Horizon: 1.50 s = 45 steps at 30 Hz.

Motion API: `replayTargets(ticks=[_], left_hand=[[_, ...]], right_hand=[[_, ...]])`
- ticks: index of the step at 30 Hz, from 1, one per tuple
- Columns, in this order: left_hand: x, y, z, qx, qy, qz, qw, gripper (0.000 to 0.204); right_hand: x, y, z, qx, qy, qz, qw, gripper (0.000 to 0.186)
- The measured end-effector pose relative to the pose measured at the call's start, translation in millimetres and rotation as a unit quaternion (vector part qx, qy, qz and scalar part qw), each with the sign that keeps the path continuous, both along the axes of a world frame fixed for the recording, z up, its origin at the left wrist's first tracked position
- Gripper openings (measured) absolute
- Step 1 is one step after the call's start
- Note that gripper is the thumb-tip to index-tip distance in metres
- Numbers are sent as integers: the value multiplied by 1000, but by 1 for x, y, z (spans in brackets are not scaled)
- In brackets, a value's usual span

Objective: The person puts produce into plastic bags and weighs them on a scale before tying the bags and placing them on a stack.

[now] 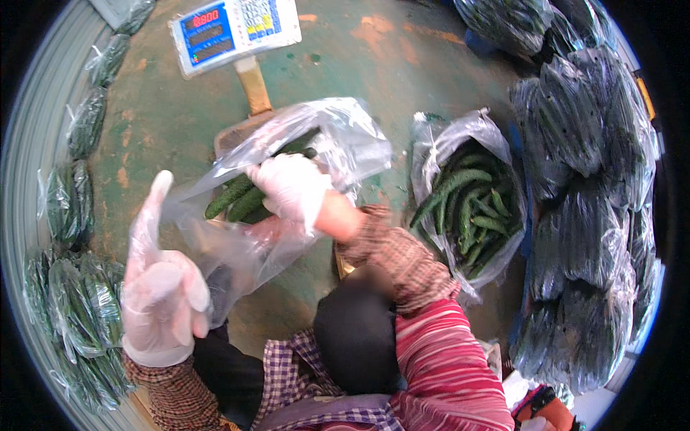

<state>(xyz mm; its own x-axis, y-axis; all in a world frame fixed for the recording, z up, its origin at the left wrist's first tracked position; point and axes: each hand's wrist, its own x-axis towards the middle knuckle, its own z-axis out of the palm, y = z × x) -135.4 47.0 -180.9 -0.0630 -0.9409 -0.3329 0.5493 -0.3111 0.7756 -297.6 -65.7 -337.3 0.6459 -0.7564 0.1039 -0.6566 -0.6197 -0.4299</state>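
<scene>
The floor (402, 65) is worn green concrete with orange patches showing through. At 12 o'clock stands a scale (233, 29) with a blue face and a lit red readout, on a wooden post above its platform.

Along the rim from 8 to 11 o'clock lie small filled bags of cucumbers (79, 309). At 3 o'clock a large open sack (471, 197) holds loose cucumbers, and beyond it, from 1 to 5 o'clock, sealed dark bags (589, 215) are stacked in a heap.

The left hand (162, 294), in a thin clear glove, rises at 8 o'clock with 1 finger pointing up toward 11 o'clock; its other fingers are curled and pinch the lower edge of a clear plastic bag (287, 187). The right hand (293, 188), in a white glove, reaches from the checked sleeve (395, 255) toward 10 o'clock and is closed around a bundle of cucumbers (237, 200) in the mouth of that bag, just over the scale platform.

The bag spreads between the 2 hands at the centre of the view. Bare floor lies open between the scale and the sack, toward 1 o'clock, and left of the scale toward 10 o'clock. The heap at 3 o'clock and the row of small bags at 9 o'clock close in both sides.
</scene>
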Motion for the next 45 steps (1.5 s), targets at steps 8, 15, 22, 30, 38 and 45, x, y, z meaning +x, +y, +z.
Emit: replayTargets(ticks=[8, 15, 22, 30, 38, 45], left_hand=[[-8, 4, 0, -79, -134, -7, 988, 79], [-43, -6, -6, -97, -260, 30, 960, 77], [-30, -2, -9, -111, -307, -20, 945, 78], [-38, -7, -3, -66, -281, -8, 958, 69], [-12, 0, -1, -16, -155, -39, 987, 74], [-20, -9, 2, -81, -209, 16, 975, 73]], right_hand=[[-229, 157, -149, 58, 48, -492, 867, 18], [-173, 250, -226, 370, 153, -532, 746, 34], [-225, 264, -175, 288, -140, -600, 733, 49], [-258, 279, -228, 375, -203, -656, 622, 29], [-219, 146, -22, 53, -234, -368, 899, 47], [-26, 24, 27, -92, 4, -56, 994, 10]])
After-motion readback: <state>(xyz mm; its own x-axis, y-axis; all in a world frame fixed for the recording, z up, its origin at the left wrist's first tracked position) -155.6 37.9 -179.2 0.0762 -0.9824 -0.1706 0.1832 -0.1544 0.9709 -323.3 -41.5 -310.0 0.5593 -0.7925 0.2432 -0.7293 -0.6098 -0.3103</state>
